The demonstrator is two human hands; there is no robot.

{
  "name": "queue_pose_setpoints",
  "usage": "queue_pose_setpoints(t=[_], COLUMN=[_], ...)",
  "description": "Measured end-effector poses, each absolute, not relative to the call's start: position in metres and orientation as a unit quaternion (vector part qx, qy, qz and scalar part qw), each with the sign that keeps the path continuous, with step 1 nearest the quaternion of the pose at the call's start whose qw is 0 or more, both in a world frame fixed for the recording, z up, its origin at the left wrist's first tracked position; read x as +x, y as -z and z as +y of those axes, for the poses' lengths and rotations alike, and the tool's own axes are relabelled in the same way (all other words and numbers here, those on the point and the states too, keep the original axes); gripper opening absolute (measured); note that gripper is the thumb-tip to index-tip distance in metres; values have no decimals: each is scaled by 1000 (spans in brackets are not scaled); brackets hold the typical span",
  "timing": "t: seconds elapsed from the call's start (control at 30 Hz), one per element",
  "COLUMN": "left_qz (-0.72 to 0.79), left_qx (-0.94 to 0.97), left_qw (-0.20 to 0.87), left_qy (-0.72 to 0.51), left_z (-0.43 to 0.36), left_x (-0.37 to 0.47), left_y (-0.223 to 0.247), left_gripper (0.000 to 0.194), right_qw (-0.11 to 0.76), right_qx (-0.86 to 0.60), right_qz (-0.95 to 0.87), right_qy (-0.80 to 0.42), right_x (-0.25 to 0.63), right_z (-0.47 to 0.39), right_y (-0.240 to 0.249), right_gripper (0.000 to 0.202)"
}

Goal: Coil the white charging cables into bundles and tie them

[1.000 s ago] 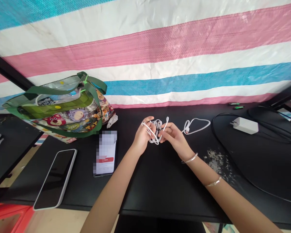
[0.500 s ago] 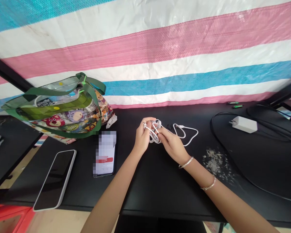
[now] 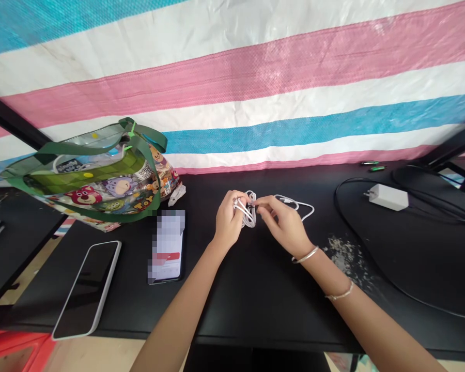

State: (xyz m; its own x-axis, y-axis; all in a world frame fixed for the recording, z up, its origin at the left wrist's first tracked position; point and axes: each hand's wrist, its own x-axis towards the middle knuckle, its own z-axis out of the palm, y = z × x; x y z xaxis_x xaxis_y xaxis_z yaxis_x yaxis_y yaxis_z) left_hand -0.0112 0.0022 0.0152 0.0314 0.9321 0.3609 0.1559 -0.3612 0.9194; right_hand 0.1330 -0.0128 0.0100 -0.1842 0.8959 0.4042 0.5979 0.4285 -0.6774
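Loosening right hand (image 3: 285, 223) to half open since before, touching smooth, loopy white cable (image 3: 250, 217) with fingertips, holding it in curled left hand (image 3: 228, 219) over black table (image 3: 256, 289), near shiny bag (image 3: 118, 186) saying "TOY"

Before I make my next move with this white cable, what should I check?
1. Left hand holding the coiled white cable: ok.
2. Right hand pinching the coil: cannot tell; its fingertips are at the coil.
3. All white cord off the table: not ok; a loop lies beyond the right hand.
4. Lit phone and dark phone apart from the coil: ok.
5. Black cable apart from the coil: ok.
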Motion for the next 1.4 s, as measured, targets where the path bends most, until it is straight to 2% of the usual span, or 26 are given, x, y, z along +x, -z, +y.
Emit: queue_pose_setpoints(t=[0.1, 0.17, 0.27, 0.4, 0.57, 0.73, 1.0, 1.13, 1.4], left_qz=[434, 428, 430, 450, 452, 425, 370, 359, 341], left_qx=[635, 639, 629, 621, 619, 608, 641, 668, 735], left_qw=[336, 327, 323, 300, 284, 341, 390, 366, 293], left_qy=[-544, -549, -562, -567, -576, -578, -547, -540, -508], left_z=[4, 6, 9, 10, 10, 7, -3, -5, -5], left_x=[-12, -13, -14, -15, -14, -11, -4, -3, -3], left_y=[-11, -8, -6, -7, -8, -11, -8, -7, -6], left_gripper=[22, 25, 33, 41, 44, 46, 41, 37, 32], right_qw=[403, 353, 280, 248, 351, 451, 494, 505, 492], right_qx=[-504, -488, -480, -483, -494, -450, -428, -415, -439], right_qz=[-756, -795, -831, -840, -792, -762, -705, -679, -655], right_qy=[-112, -68, -34, -22, -71, -115, -275, -335, -368], right_x=[145, 153, 165, 176, 178, 169, 144, 136, 135], right_z=[-7, -3, 1, 5, 7, 1, -8, -9, -11], right_y=[-13, -11, -5, 0, -8, -22, -19, -14, -15], right_gripper=[21, 17, 23, 23, 21, 16, 12, 9, 13])
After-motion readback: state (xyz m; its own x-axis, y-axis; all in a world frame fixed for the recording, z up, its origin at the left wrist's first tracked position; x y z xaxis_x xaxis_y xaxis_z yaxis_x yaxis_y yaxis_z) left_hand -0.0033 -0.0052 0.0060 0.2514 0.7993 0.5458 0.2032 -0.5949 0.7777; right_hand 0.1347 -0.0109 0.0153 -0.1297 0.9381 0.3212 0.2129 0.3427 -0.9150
